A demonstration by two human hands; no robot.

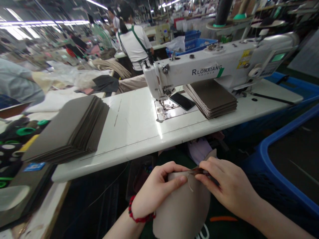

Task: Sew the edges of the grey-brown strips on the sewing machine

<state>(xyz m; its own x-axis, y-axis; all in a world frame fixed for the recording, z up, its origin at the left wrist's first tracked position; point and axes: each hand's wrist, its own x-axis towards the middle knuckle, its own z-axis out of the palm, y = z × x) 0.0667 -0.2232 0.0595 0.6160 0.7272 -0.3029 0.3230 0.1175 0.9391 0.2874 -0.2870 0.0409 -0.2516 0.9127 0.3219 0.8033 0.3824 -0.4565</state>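
My left hand [161,186], with a red and black bracelet at its wrist, pinches the top edge of a beige fabric piece [183,212] over my lap. A loose thread end [190,184] hangs from that edge, beside my left thumb. Closed around what look like small thread snips [198,171], my right hand [224,186] holds their dark metal tip against the fabric edge near the thread. Its fingers hide most of the tool.
Ahead stands a white sewing machine [184,73] on a pale table [132,122]. Stacks of grey-brown panels lie left [72,126] and right [211,96], with a phone [182,101] near the needle. A blue crate [264,162] is at right. A person [134,43] stands beyond.
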